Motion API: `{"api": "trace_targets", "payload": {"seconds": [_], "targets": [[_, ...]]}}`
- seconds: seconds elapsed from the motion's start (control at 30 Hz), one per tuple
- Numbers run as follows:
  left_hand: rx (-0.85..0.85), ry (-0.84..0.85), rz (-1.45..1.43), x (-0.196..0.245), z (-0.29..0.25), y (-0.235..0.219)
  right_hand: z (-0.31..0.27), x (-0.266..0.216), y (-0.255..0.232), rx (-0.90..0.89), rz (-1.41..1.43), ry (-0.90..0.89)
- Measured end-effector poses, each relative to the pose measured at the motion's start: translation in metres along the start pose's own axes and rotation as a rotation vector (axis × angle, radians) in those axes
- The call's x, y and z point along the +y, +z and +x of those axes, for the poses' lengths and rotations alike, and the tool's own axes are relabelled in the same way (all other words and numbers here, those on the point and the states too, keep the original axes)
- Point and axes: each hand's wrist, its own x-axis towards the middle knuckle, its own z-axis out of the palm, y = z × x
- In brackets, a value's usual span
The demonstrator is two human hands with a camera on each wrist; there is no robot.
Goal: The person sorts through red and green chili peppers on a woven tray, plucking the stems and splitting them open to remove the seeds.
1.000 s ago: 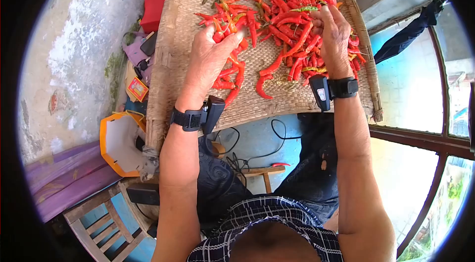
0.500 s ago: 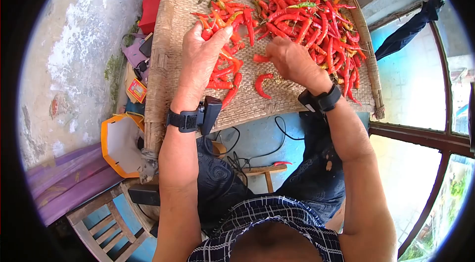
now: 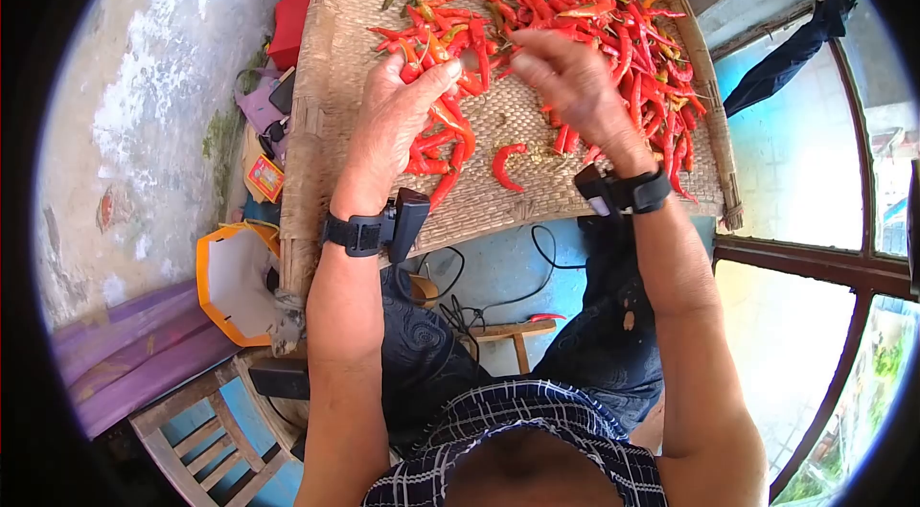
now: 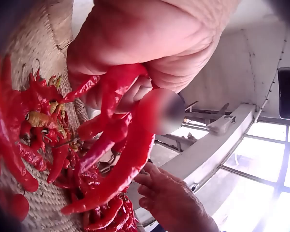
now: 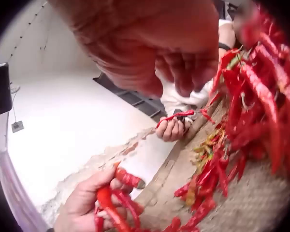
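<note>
grips red peppers in the left hand; holds the right hand apart, unclenched, above loose peppers on the woven tray.

No text, label, brand, number or sign can be read. The small red and yellow packet at the left, beside the woven tray, bears a printed design, too small to make out. The dark device on the right wrist shows a pale patch, too blurred to tell whether it carries any lettering.
</note>
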Motion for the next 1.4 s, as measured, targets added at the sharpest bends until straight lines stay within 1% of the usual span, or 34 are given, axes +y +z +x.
{"api": "trace_targets", "payload": {"seconds": [0.03, 0.1, 0.17, 0.27, 0.33, 0.37, 0.4, 0.43, 0.47, 0.5, 0.57, 0.6, 0.63, 0.7, 0.77, 0.8, 0.87, 1.0, 1.07, 1.1, 1.17, 1.2, 1.23, 1.3, 1.37, 1.4], "targets": [[-0.056, 0.003, -0.028, -0.002, 0.001, -0.001, -0.004, -0.002, 0.014, -0.053, 0.043, 0.002], [-0.072, -0.012, 0.005, 0.000, -0.001, 0.001, -0.005, -0.009, 0.025, -0.159, 0.085, 0.001], [-0.084, -0.026, 0.037, 0.004, -0.004, 0.004, -0.005, -0.013, 0.027, -0.197, 0.134, 0.011], [-0.089, -0.040, 0.046, 0.004, -0.005, 0.004, -0.002, -0.017, 0.023, -0.301, 0.217, 0.160], [-0.106, 0.007, 0.024, -0.004, 0.000, 0.000, -0.002, -0.016, 0.018, -0.284, 0.190, 0.141], [-0.105, 0.006, 0.025, -0.005, 0.003, -0.002, -0.001, -0.014, 0.014, -0.264, 0.161, 0.120], [-0.082, 0.008, 0.004, -0.007, 0.005, -0.005, 0.001, -0.009, 0.008, -0.204, 0.172, 0.095], [-0.060, 0.012, -0.017, -0.004, 0.005, -0.005, 0.005, -0.009, -0.006, -0.171, 0.091, 0.116], [-0.001, 0.048, -0.040, -0.002, 0.002, -0.001, 0.008, -0.001, -0.013, 0.016, 0.278, 0.198], [0.003, 0.049, -0.042, 0.001, 0.001, -0.002, 0.011, 0.002, -0.018, 0.204, 0.463, 0.278], [0.053, -0.002, 0.017, 0.005, 0.000, -0.004, 0.014, 0.007, -0.030, 0.431, 0.405, 0.283], [0.055, -0.002, 0.018, 0.004, 0.000, -0.004, 0.015, 0.007, -0.031, 0.418, 0.246, 0.253], [0.077, 0.008, 0.007, 0.003, 0.001, -0.003, 0.011, 0.008, -0.028, 0.417, 0.248, 0.253], [0.097, 0.017, -0.002, 0.003, 0.003, -0.002, -0.004, 0.004, -0.014, -0.102, -0.071, 0.113], [0.121, 0.047, -0.064, 0.002, 0.004, -0.003, -0.021, 0.012, 0.005, -0.420, -0.188, -0.227], [0.120, 0.044, -0.062, 0.002, 0.005, -0.005, -0.028, 0.013, 0.009, -0.419, -0.186, -0.224], [0.129, 0.052, -0.001, 0.003, 0.006, -0.010, -0.036, 0.013, 0.014, -0.629, -0.521, -0.161], [0.150, 0.039, -0.034, 0.004, 0.003, -0.005, -0.037, 0.013, 0.017, -0.619, -0.592, -0.099], [0.143, 0.049, -0.052, 0.006, 0.003, -0.003, -0.033, 0.014, 0.012, -0.522, -0.497, -0.192], [0.142, 0.051, -0.052, 0.006, 0.004, -0.004, -0.028, 0.014, 0.007, -0.520, -0.499, -0.194], [0.143, 0.025, -0.016, 0.005, 0.004, -0.006, -0.014, 0.011, -0.009, -0.392, -0.293, -0.041], [0.142, 0.029, -0.016, 0.004, 0.004, -0.006, -0.009, 0.013, -0.017, -0.294, -0.208, 0.027], [0.128, 0.023, -0.061, 0.004, 0.004, -0.004, -0.003, 0.017, -0.025, -0.227, -0.136, 0.153], [0.113, 0.020, -0.107, 0.004, 0.003, -0.003, 0.010, 0.021, -0.039, 0.184, 0.029, 0.166], [0.022, -0.027, -0.172, 0.005, 0.002, -0.003, 0.014, 0.025, -0.043, 0.561, -0.175, 0.054], [0.024, -0.022, -0.172, 0.004, 0.002, -0.002, 0.012, 0.010, -0.044, 0.534, -0.291, 0.035]]}}
